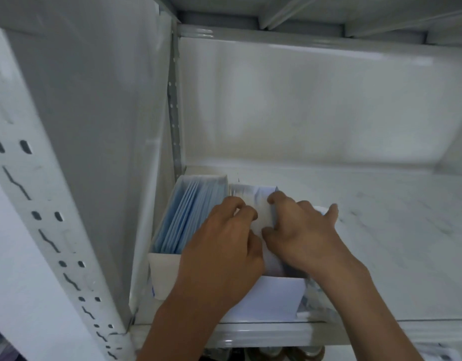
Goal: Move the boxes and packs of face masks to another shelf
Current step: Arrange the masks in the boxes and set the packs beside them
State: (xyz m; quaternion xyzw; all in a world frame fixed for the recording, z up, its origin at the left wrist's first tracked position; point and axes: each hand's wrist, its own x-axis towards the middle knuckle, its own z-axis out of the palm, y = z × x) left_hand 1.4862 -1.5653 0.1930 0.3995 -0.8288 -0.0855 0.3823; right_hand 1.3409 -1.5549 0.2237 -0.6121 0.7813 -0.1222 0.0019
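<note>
Two hands, left [224, 246] and right [302, 230], pinch a white pack [261, 217] on the pale metal shelf [381, 230].

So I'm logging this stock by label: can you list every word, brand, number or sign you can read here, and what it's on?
No text can be read.
Open box of blue masks: a small blue mark low on its front, too blurred to read.
White pack gripped by the left hand and right hand: no print visible.
Shelf post: only slots, no lettering.
</note>
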